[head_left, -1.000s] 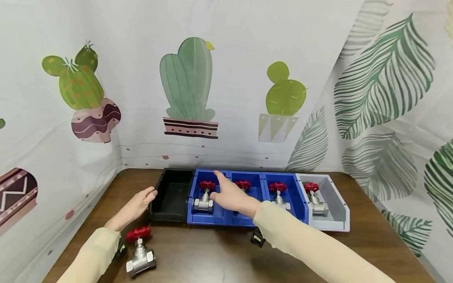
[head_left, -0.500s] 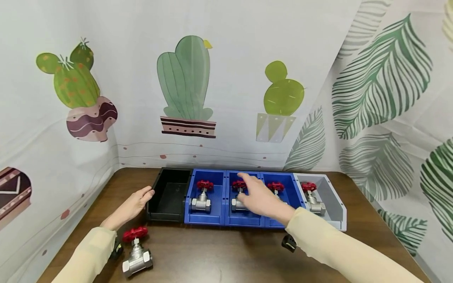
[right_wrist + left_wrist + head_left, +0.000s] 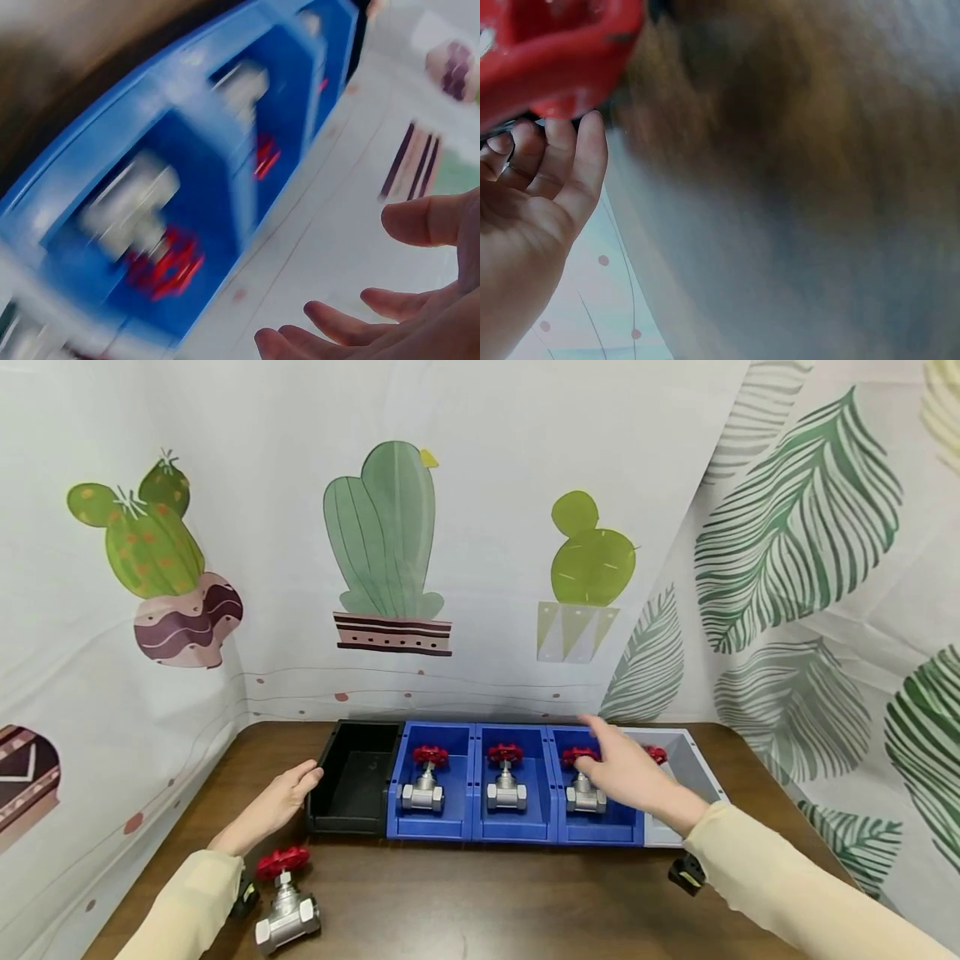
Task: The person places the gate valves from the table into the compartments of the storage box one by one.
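Observation:
My left hand (image 3: 272, 802) rests its fingertips on the left side of the black bin (image 3: 348, 824); in the left wrist view the fingers (image 3: 589, 150) are extended. Over the rightmost blue bin (image 3: 600, 833) and the grey bin's edge hovers my right hand (image 3: 637, 772), fingers spread and holding nothing. Each of the three blue bins holds a red-handled valve, such as the left one (image 3: 423, 795), middle one (image 3: 507, 793) and right one (image 3: 585, 797). The grey bin's (image 3: 705, 768) valve (image 3: 656, 753) is mostly hidden behind my right hand.
Another red-handled valve (image 3: 288, 920) lies on the brown table (image 3: 420, 902) beside my left forearm, in front of the black bin. A patterned curtain (image 3: 495, 527) hangs behind the row of joined bins.
My right hand has moved rightward, from over the left and middle blue bins to the right blue bin. The left hand stays at the black bin. The head view has shifted slightly.

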The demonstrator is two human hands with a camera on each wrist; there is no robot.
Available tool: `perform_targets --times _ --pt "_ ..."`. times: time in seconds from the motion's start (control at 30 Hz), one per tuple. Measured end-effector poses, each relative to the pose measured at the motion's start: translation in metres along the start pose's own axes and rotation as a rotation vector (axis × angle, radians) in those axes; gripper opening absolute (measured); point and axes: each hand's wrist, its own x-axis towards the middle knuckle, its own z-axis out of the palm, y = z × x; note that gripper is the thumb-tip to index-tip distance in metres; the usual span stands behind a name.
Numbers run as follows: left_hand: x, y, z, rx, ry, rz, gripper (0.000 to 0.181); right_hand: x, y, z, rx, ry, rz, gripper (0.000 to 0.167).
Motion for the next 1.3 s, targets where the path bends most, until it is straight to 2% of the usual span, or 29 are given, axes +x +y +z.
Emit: perform_targets --times 0.13,0.27,0.43,0.63,0.9,1.17,1.3 --pt "-0.002 -0.001 -0.004 -0.011 -0.013 -0.038 0.055 -0.001 0.029 -0.012 0.031 0.009 0.080 0.063" --pt "-0.001 0.000 -0.005 -0.007 -0.012 -0.030 0.050 -0.004 0.058 -0.020 0.088 -0.012 0.166 0.062" --pt "-0.001 -0.001 -0.003 -0.012 -0.016 -0.024 0.051 -0.009 0.084 -0.026 0.111 0.017 0.194 0.059" --pt "0.000 -0.002 0.000 -0.006 -0.006 -0.019 0.049 -0.013 0.111 -0.033 0.182 0.014 0.258 0.056" --pt "0.000 0.000 0.003 -0.008 -0.012 -0.043 0.054 -0.016 0.154 -0.044 -0.004 0.028 0.298 0.054" --pt "0.001 0.000 0.001 -0.013 -0.013 -0.041 0.057 -0.014 0.179 -0.047 0.042 0.018 0.356 0.053" --pt "0.000 0.000 0.002 -0.019 0.002 -0.019 0.050 -0.011 0.187 -0.043 0.034 0.049 0.362 0.050"
